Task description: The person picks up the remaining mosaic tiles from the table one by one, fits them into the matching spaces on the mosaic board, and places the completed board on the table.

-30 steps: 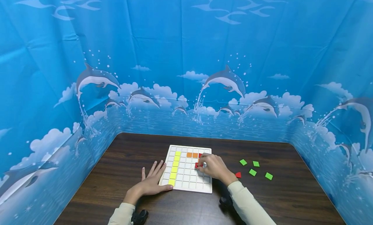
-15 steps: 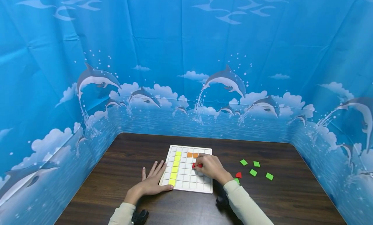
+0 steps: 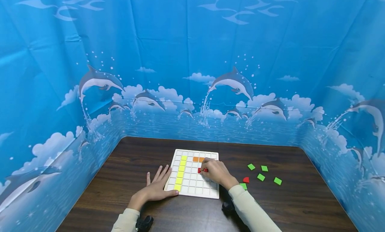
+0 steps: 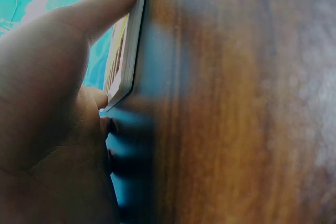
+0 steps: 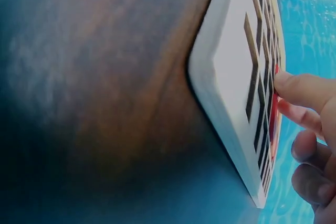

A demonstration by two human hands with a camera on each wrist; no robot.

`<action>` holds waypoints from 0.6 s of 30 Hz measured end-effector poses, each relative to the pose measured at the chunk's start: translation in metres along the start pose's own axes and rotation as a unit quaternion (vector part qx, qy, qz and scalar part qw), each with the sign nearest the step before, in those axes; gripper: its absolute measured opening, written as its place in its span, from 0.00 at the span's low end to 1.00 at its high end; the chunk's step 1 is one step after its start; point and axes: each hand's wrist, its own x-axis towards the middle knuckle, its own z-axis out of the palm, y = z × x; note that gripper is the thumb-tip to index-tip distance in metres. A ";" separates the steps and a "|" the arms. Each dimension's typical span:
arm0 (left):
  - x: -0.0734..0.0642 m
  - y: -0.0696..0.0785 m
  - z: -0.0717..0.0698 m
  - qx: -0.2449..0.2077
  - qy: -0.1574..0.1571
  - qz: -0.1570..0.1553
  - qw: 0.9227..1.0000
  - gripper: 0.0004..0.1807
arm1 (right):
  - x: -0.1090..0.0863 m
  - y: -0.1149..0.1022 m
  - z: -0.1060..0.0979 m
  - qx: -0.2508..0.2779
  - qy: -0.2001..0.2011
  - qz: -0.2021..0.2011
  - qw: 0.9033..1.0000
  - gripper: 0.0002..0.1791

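My left hand [image 3: 154,188] lies spread at the left edge of a white grid board [image 3: 192,183], its thumb over the front left corner. In the left wrist view the thumb [image 4: 113,3] rests on the board's rim. My right hand [image 3: 216,171] is over the right half of the board, thumb and index finger pinching a red tile [image 3: 199,170] at the grid surface. In the right wrist view those fingertips meet the red tile [image 5: 274,108]. A column of yellow tiles [image 3: 180,174] and orange tiles [image 3: 196,159] sit in the grid. The hand hides other cells.
Several loose green tiles [image 3: 261,177] and a red piece [image 3: 246,180] lie on the dark wooden table [image 3: 300,198] right of the board. One green tile [image 3: 244,186] is beside the right sleeve. A blue dolphin-print curtain [image 3: 186,75] surrounds the table.
My right hand has shifted slightly left across the board, and the red at its fingertips has moved left with it. A green tile beside the sleeve has come into view. My left hand stays put.
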 end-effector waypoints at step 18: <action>0.002 -0.003 0.002 -0.006 0.004 0.007 1.000 0.64 | -0.004 0.002 -0.003 -0.015 0.002 -0.017 1.000 0.03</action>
